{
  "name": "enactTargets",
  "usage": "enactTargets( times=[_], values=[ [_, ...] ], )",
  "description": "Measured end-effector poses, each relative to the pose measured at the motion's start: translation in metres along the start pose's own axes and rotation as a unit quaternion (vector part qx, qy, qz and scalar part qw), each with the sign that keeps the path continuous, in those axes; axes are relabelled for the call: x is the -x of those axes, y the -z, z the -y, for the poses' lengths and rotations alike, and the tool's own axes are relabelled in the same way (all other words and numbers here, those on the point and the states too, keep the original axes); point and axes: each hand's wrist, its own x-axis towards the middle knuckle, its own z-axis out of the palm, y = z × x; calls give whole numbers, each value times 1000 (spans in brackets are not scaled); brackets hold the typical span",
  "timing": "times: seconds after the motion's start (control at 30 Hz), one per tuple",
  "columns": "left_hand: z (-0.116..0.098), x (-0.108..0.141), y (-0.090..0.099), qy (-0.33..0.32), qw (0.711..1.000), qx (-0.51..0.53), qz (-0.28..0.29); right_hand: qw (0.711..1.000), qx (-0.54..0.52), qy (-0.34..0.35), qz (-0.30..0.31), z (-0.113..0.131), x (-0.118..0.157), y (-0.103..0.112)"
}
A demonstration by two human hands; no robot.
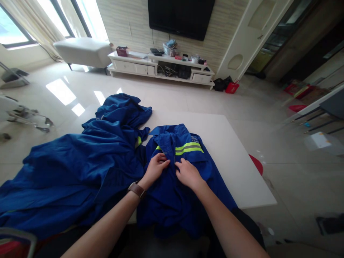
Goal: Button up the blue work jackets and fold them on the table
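A blue work jacket (193,161) with yellow-and-grey reflective bands lies front up before me, its collar pointing away and its lower part hanging toward my lap. My left hand (156,167), below a brown-strapped wristwatch (136,190), pinches the cloth at the front opening just under the reflective band. Across the opening, my right hand (189,174) has its fingers curled on the other front edge, gripping the fabric there. Both fingertips are partly hidden by folds. Rumpled blue garments (107,150) lie in a heap to the left, touching the jacket.
The white table (231,157) extends beyond the jacket to the right. A red stool (256,164) shows past its right edge. Further off stand a low white TV cabinet (131,67) with small items on it, a pale bench (83,52) and a wheeled metal frame (27,116).
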Motion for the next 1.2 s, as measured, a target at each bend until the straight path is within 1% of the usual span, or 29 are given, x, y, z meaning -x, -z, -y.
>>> enactTargets(
  times=[0.1,0.2,0.27,0.37,0.43,0.5,0.57,0.63,0.67,0.7,0.77,0.8,0.83,0.87,0.93,1.0,1.07,1.13,1.17,1.2],
  values=[
    [2,-2,-8,-11,1000,23,-6,999,30,9,8,1,-1,-2],
    [3,-6,-13,-51,998,16,-36,997,66,29,9,2,-2,-3],
    [-1,-6,-13,-72,996,-25,-55,996,80,34,10,4,-3,-2],
    [-15,-2,-7,-100,984,-128,-78,997,67,23,6,2,-4,-1],
    [-28,4,0,-126,967,-200,-101,999,40,6,-10,-1,-4,1],
    [-40,13,7,-165,940,-281,-105,999,0,-19,-40,-7,-5,3],
    [-48,22,14,-196,901,-377,-86,995,-54,-39,-70,-12,-6,6],
    [-52,31,19,-203,864,-458,-57,986,-133,-41,-94,-16,-9,8],
    [-52,35,21,-199,854,-479,-40,976,-185,-38,-111,-18,-10,8],
    [-52,38,23,-196,853,-484,-23,960,-242,-36,-134,-20,-11,8],
    [-51,41,25,-201,863,-464,13,916,-356,-49,-181,-22,-13,7],
    [-51,41,24,-205,870,-447,26,892,-404,-64,-192,-23,-15,6],
    [-50,41,24,-209,877,-431,34,872,-444,-84,-187,-25,-16,4],
    [-50,40,23,-208,884,-417,36,858,-476,-105,-165,-27,-17,2],
    [-50,37,19,-192,900,-391,28,840,-514,-142,-102,-31,-19,-1],
    [-51,35,16,-158,924,-347,28,839,-515,-165,-63,-36,-21,-5],
    [-51,34,15,-114,953,-278,47,857,-485,-165,-53,-41,-22,-7],
    [-52,33,16,-71,976,-198,64,878,-452,-141,-64,-43,-23,-7],
    [-52,32,18,-54,984,-159,64,883,-445,-125,-84,-43,-23,-6],
    [-53,30,21,-39,990,-123,59,881,-446,-108,-114,-42,-22,-3]
  ],
)
